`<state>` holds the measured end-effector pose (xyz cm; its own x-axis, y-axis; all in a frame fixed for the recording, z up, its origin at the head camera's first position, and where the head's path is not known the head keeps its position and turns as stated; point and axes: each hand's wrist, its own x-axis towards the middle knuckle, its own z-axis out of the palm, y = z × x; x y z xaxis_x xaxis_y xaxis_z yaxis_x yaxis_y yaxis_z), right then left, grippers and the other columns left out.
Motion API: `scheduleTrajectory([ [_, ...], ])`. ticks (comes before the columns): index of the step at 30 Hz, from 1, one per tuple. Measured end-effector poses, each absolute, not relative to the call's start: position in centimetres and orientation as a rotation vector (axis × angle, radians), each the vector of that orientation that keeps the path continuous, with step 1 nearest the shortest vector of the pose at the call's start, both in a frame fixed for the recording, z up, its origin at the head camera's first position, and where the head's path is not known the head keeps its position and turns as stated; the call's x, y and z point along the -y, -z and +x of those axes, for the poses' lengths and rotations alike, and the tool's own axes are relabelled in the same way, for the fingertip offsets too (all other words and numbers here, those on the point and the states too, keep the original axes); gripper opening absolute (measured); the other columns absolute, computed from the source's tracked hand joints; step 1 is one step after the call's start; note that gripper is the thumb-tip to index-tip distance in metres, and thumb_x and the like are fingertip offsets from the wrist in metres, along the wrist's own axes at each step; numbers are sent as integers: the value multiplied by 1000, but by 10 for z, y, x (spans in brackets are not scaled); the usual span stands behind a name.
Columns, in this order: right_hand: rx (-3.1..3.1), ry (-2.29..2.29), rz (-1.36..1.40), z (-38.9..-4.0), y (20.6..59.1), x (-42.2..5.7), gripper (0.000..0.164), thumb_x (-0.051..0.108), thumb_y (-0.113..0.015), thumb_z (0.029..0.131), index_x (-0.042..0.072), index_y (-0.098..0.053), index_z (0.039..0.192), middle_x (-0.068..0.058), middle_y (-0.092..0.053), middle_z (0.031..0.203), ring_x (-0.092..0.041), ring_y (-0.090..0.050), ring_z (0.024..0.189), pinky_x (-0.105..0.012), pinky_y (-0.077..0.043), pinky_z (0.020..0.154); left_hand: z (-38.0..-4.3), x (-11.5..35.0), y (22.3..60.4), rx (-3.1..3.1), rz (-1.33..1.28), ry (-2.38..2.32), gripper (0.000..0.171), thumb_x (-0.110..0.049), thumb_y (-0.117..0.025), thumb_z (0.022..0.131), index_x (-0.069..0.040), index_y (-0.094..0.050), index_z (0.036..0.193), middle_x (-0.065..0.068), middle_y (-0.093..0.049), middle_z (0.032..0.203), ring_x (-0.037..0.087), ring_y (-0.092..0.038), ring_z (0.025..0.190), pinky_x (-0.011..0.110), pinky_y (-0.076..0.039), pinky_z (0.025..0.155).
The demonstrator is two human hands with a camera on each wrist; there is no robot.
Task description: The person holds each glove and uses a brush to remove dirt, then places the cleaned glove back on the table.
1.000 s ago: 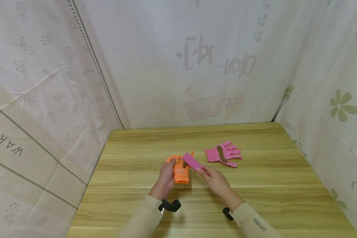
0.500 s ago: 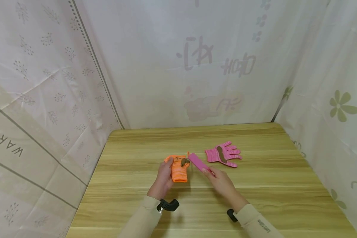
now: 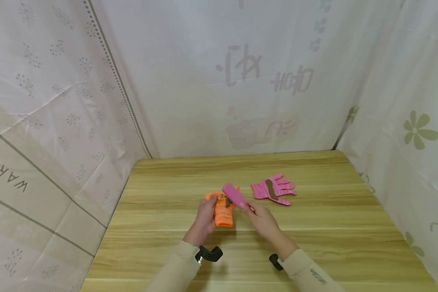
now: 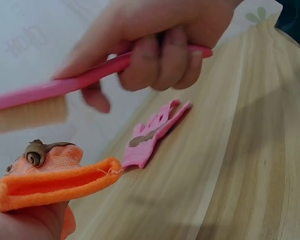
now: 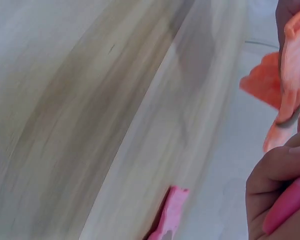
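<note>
My left hand [image 3: 205, 215] grips an orange knit glove [image 3: 224, 217] by its left side, holding it above the table with the cuff toward me. A rolled clump of brown, clay-like stuff [image 4: 35, 153] sticks to the glove. In my right hand [image 3: 263, 222] is a pink brush [image 3: 234, 195], fingers curled round its handle. The pale bristles [image 4: 30, 114] face down over the glove; in the left wrist view a gap shows between them and the brown clump. The right wrist view catches only part of the orange glove [image 5: 295, 70] and the brush handle [image 5: 288, 205].
A pink knit glove [image 3: 282, 186] with a brown smear [image 3: 271, 190] across it lies flat on the wooden table [image 3: 160, 243], right of the hands. Printed curtains [image 3: 204, 81] hang behind the table and along both sides.
The brush first went right, off the glove, then came back left over it. The orange glove shifted slightly left and back with my left hand. The pink glove stayed put.
</note>
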<state>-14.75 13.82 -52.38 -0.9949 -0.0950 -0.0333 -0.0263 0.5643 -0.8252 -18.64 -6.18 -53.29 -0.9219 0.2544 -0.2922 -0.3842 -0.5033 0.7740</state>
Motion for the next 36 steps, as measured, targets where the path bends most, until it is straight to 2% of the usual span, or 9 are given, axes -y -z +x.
scheduleTrajectory([
  [3, -2704, 1411, -110, -148, 524, -133, 54, 54, -50, 103, 10, -68, 127, -7, -67, 92, -14, -54, 78, -33, -45, 70, -185, 61, 532, -1272, -187, -2440, 42, -29, -35, 112, 1, -44, 140, 9, -68, 121, 19, -70, 104, 33, -59, 86],
  [5, -2694, 1407, -97, -148, 525, -133, 52, 56, -50, 102, 12, -69, 122, -5, -57, 79, -16, -47, 70, -31, -40, 66, -186, 61, 531, -1267, -198, -2450, 42, -29, -34, 112, 1, -44, 140, 10, -67, 123, 19, -70, 105, 34, -58, 86],
  [9, -2711, 1388, -60, -148, 531, -138, 51, 59, -49, 101, 15, -70, 114, 0, -49, 73, -15, -45, 68, -30, -38, 64, -188, 65, 530, -1289, -236, -2468, 41, -27, -31, 113, 3, -44, 137, 10, -66, 117, 18, -69, 99, 32, -58, 79],
  [13, -2731, 1360, -54, -148, 533, -144, 50, 60, -48, 101, 16, -69, 112, -2, -50, 73, -16, -45, 69, -32, -39, 65, -190, 67, 529, -1309, -244, -2479, 39, -25, -31, 113, 4, -43, 135, 9, -66, 111, 17, -69, 94, 31, -57, 75],
  [20, -2778, 1306, -31, -148, 537, -152, 56, 58, -48, 102, 13, -67, 129, -2, -65, 92, -17, -55, 86, -40, -48, 82, -190, 71, 528, -1289, -240, -2494, 39, -28, -31, 113, 2, -43, 135, 8, -68, 103, 17, -67, 83, 31, -56, 66],
  [23, -2766, 1311, 0, -147, 538, -155, 57, 57, -47, 103, 11, -66, 131, -2, -61, 85, -18, -54, 84, -38, -47, 79, -190, 72, 526, -1270, -246, -2499, 39, -30, -31, 113, -1, -45, 134, 8, -68, 101, 17, -66, 77, 31, -54, 62],
  [27, -2755, 1351, 26, -146, 537, -158, 61, 58, -46, 103, 8, -64, 132, -3, -63, 90, -18, -54, 86, -37, -47, 79, -191, 73, 523, -1266, -252, -2503, 36, -30, -32, 112, -3, -47, 131, 6, -67, 94, 15, -60, 68, 30, -49, 57],
  [34, -2735, 1450, 21, -147, 529, -154, 58, 56, -46, 103, 9, -64, 133, -5, -62, 88, -18, -52, 83, -34, -45, 76, -190, 73, 525, -1292, -256, -2486, 36, -28, -34, 112, -2, -45, 135, 10, -68, 107, 19, -67, 82, 33, -55, 65],
  [36, -2726, 1483, 10, -147, 525, -150, 55, 54, -48, 104, 10, -64, 133, -4, -61, 88, -17, -52, 82, -33, -44, 75, -190, 72, 526, -1300, -251, -2483, 36, -27, -35, 112, 0, -46, 134, 11, -68, 107, 18, -67, 79, 32, -54, 63],
])
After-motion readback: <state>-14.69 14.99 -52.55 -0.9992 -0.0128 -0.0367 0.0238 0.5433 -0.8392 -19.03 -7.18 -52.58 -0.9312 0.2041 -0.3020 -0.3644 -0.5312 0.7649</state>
